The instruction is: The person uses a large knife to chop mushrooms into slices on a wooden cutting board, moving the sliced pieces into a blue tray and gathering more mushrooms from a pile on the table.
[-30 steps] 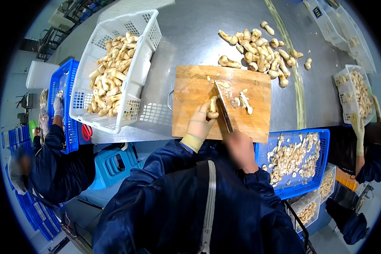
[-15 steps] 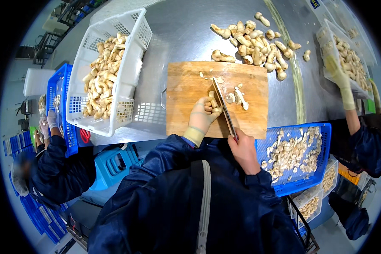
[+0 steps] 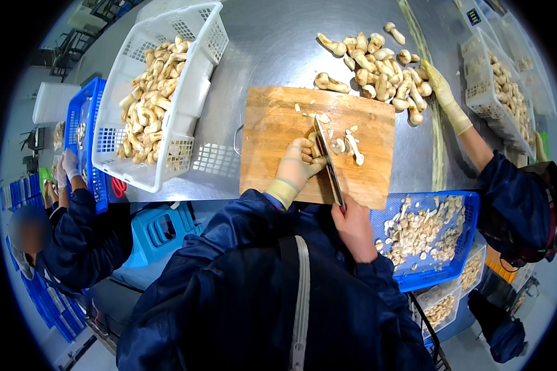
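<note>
On the wooden cutting board (image 3: 266,123), my gloved left hand (image 3: 293,166) is closed on a mushroom (image 3: 316,146), its fingers curled around the near side. My bare right hand (image 3: 354,230) grips a knife (image 3: 330,162) by the handle. The blade lies along the right side of that mushroom; whether it has entered it I cannot tell. Right of the blade are mushroom slices (image 3: 352,148), and small trimmings (image 3: 320,117) lie near the tip. Beyond the board's far right corner sits a heap of whole mushrooms (image 3: 383,71).
A white crate of mushrooms (image 3: 173,127) stands at left. At lower right, a blue basket (image 3: 474,238) holds slices. A co-worker's gloved hand (image 3: 444,93) touches the heap's right side, near another white crate (image 3: 485,108). Another person's gloved hand (image 3: 70,162) is far left.
The co-worker's gloved hand has moved left from the right-hand crate to the heap. The view has shifted slightly. My hands, the knife and the mushroom keep nearly the same places on the board.
</note>
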Tool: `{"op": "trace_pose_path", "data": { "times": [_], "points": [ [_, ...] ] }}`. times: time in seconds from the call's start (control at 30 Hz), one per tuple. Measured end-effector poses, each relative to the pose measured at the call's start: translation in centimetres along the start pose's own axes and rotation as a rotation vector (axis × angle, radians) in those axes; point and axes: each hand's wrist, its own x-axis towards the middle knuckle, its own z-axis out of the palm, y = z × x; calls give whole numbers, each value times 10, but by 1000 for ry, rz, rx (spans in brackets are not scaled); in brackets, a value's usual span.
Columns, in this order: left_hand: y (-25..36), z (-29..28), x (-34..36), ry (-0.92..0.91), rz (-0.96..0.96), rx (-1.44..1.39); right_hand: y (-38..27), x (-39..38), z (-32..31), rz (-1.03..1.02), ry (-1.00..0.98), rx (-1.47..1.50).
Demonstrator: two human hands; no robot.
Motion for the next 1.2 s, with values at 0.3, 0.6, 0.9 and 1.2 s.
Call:
{"op": "trace_pose_path", "data": {
  "times": [0.3, 0.6, 0.9, 1.2],
  "points": [
    [-14, -10, 4, -94, 14, -204, -31, -14, -24, 101, -55, 2],
    [-18, -11, 6, -92, 32, -125, -27, -13, -19, 174, -92, 64],
    [-6, -17, 4, -142, 2, -65, -4, 52, 28, 111, 2, 195],
    [5, -35, 12, -65, -126, -12, 14, 37, 0, 251, 42, 293]
  ]
}}
